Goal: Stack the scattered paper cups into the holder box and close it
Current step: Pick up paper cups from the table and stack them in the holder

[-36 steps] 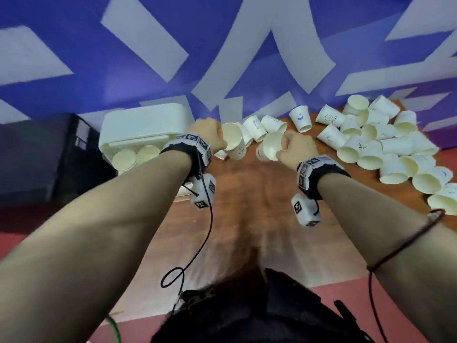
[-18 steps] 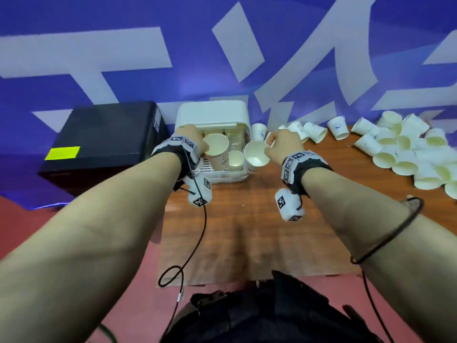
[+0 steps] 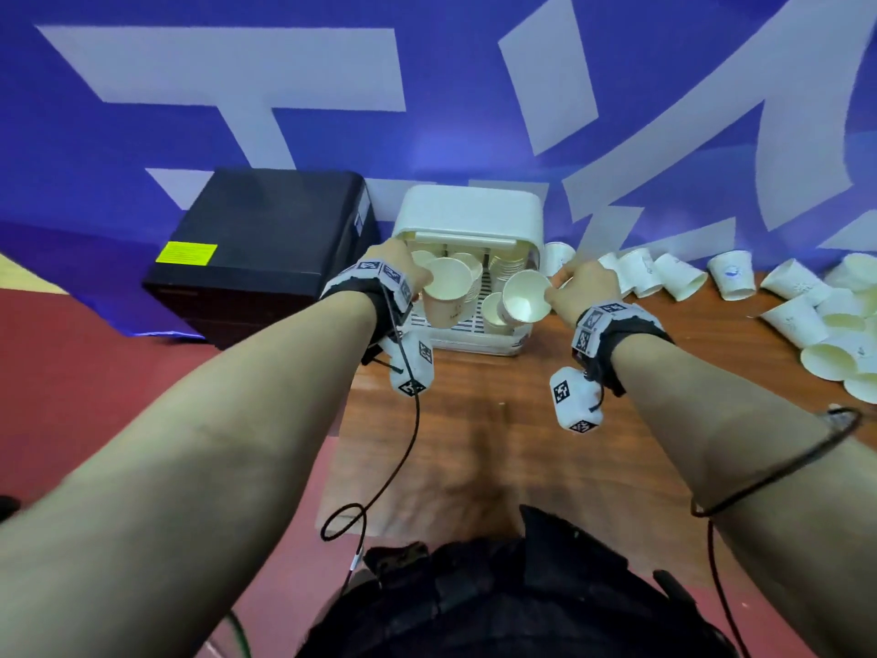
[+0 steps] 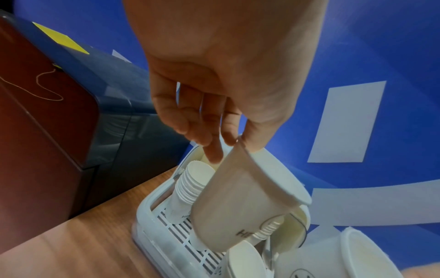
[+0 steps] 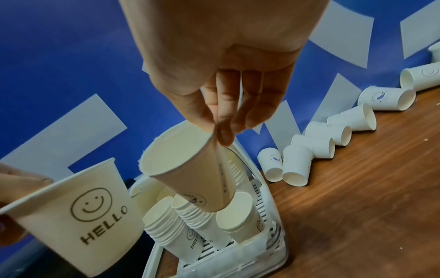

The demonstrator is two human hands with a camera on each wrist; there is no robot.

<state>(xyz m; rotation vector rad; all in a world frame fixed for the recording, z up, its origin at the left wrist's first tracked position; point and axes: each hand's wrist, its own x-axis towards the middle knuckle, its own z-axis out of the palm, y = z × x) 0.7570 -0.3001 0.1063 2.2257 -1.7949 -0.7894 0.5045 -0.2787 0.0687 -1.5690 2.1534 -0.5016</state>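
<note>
Fingertips (image 4: 215, 154) of the left hand (image 3: 396, 263) are pinched on the rim of a "HELLO" cup (image 3: 446, 292), tilted mouth-up over the open holder box (image 3: 470, 216), while a second cup (image 3: 526, 296), likewise tilted above the stacks (image 5: 190, 222), is pinched by the right hand (image 3: 586, 287).

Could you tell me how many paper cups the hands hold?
2: the HELLO cup in the left hand, a second cup in the right hand, both over the holder box.
</note>
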